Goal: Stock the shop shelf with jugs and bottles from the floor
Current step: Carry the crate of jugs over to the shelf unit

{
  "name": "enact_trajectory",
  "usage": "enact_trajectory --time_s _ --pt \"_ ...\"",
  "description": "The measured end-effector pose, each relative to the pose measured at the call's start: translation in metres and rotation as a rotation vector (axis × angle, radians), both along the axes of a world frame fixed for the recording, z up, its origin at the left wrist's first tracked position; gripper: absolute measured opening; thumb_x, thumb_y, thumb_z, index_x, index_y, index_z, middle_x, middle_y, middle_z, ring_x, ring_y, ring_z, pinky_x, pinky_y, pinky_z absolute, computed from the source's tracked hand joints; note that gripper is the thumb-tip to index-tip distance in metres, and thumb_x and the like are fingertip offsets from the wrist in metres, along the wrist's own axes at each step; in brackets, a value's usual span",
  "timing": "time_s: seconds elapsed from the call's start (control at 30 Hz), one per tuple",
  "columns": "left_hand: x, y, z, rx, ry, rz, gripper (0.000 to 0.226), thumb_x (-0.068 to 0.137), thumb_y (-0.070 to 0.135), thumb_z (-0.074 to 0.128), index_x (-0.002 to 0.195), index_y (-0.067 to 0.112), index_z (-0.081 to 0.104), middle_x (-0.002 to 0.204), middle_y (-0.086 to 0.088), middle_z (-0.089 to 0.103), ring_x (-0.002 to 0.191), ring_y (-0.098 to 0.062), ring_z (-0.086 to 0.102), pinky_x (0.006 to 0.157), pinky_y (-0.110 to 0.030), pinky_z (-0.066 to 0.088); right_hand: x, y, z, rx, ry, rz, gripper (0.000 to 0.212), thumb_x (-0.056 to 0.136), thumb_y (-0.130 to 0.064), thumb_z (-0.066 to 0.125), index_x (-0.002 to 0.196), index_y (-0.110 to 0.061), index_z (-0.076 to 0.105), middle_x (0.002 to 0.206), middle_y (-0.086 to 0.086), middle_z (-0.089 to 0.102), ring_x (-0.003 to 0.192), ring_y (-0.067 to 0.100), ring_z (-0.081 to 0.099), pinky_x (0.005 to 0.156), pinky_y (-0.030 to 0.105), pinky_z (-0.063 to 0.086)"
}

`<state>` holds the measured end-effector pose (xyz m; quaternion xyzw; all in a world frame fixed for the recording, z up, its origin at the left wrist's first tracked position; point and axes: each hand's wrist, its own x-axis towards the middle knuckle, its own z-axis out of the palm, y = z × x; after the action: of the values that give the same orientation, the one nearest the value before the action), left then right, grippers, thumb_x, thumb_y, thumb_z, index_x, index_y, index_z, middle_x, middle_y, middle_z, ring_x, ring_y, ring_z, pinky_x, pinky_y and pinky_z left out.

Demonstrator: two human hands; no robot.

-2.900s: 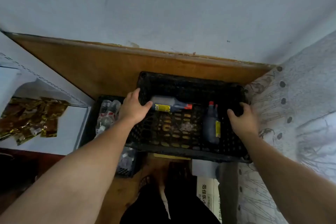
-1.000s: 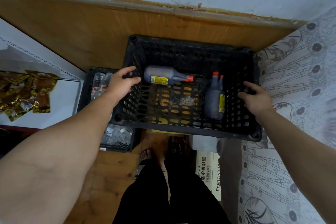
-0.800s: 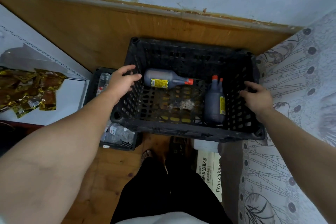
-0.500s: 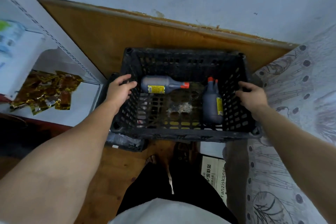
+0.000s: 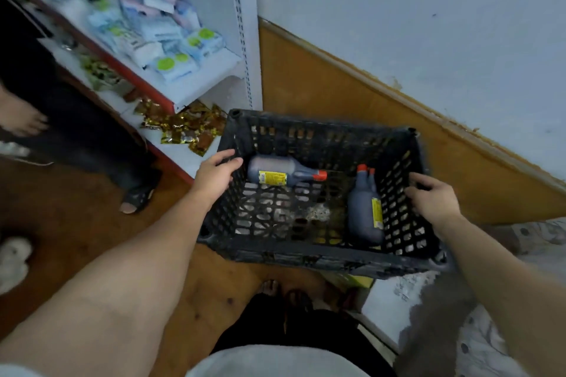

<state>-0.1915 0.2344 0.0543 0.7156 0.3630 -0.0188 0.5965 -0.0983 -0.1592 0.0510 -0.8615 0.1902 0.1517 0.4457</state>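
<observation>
Your left hand (image 5: 214, 174) and right hand (image 5: 435, 200) grip the black crate (image 5: 306, 255) by its sides; dark red-capped bottles (image 5: 275, 170) lie inside; shelf (image 5: 199, 82) far left

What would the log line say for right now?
left hand: grips crate left wall | right hand: grips crate right wall | inside: left bottle, right bottle

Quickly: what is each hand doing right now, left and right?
Left hand: grips the black crate at its left rim.
Right hand: grips the crate's right rim.
</observation>
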Motion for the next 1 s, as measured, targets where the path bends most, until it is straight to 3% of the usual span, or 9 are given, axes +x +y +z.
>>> enact_trajectory --time_s 0.1,0.23,0.43,0.53,0.67,0.8,0.9,1.0 --pt "-0.040 0.010 0.006 0.010 -0.004 0.125 0.039 0.091 0.032 0.062 0.129 0.028 0.060 0.124 -0.002 0.063 0.081 -0.014 0.057 0.066 -0.024 0.044 0.009 0.023 -0.004 0.053 0.023 0.123 0.045 0.086 -0.015 0.067 0.130 -0.022 0.061 0.113 0.005 0.065 0.094 0.020 0.057 0.091 0.038 0.049" --pt "-0.101 0.020 0.013 0.014 -0.002 0.325 0.037 0.092 0.031 0.061 0.130 0.026 0.060 0.124 -0.002 0.063 0.078 -0.013 0.056 0.065 -0.025 0.044 0.020 0.063 -0.002 0.067 0.052 0.320 0.042 0.090 -0.017 0.064 0.131 -0.026 0.059 0.122 0.006 0.064 0.083 0.021 0.059 0.078 0.038 0.052" --pt "-0.195 0.018 0.019 0.001 -0.026 0.636 0.038 0.095 0.028 0.059 0.132 0.019 0.059 0.131 -0.005 0.060 0.101 -0.026 0.060 0.079 -0.030 0.045 0.016 0.140 -0.001 0.076 0.079 0.576 0.038 0.091 -0.015 0.064 0.127 -0.027 0.061 0.088 0.003 0.064 0.061 0.021 0.050 0.058 0.035 0.044" --pt "-0.243 0.020 0.019 -0.008 -0.047 0.768 0.039 0.095 0.027 0.058 0.133 0.015 0.057 0.131 -0.007 0.059 0.105 -0.027 0.059 0.079 -0.032 0.044 0.001 0.187 0.001 0.056 0.045 0.709 0.037 0.089 -0.017 0.065 0.123 -0.033 0.062 0.082 0.001 0.064 0.064 0.025 0.049 0.064 0.037 0.044" --pt "-0.309 0.024 0.017 -0.012 -0.041 0.917 0.039 0.094 0.029 0.060 0.132 0.017 0.058 0.133 -0.008 0.059 0.119 -0.034 0.055 0.088 -0.038 0.047 -0.034 0.247 0.006 0.014 -0.033 0.882 0.037 0.087 -0.023 0.064 0.124 -0.030 0.063 0.100 0.001 0.065 0.075 0.021 0.059 0.075 0.040 0.053" --pt "-0.382 0.025 0.012 -0.030 -0.056 1.063 0.041 0.094 0.028 0.060 0.133 0.017 0.057 0.135 -0.006 0.056 0.120 -0.031 0.055 0.094 -0.037 0.047 -0.093 0.304 0.016 -0.009 -0.057 1.051 0.039 0.092 -0.020 0.060 0.130 -0.026 0.059 0.107 0.004 0.061 0.092 0.022 0.057 0.090 0.041 0.051" --pt "-0.441 0.029 0.011 -0.046 -0.076 1.159 0.042 0.093 0.030 0.061 0.133 0.019 0.057 0.135 -0.009 0.057 0.122 -0.034 0.053 0.099 -0.041 0.046 -0.143 0.345 0.019 -0.028 -0.077 1.158 0.038 0.093 -0.020 0.058 0.130 -0.027 0.059 0.109 0.005 0.061 0.096 0.025 0.060 0.092 0.043 0.052" --pt "-0.499 0.030 0.011 -0.036 -0.067 1.237 0.041 0.090 0.036 0.064 0.129 0.024 0.059 0.132 -0.009 0.060 0.122 -0.035 0.053 0.105 -0.050 0.044 -0.190 0.381 0.017 -0.026 -0.096 1.237 0.035 0.092 -0.021 0.060 0.126 -0.030 0.061 0.100 0.006 0.061 0.081 0.023 0.059 0.080 0.038 0.052"
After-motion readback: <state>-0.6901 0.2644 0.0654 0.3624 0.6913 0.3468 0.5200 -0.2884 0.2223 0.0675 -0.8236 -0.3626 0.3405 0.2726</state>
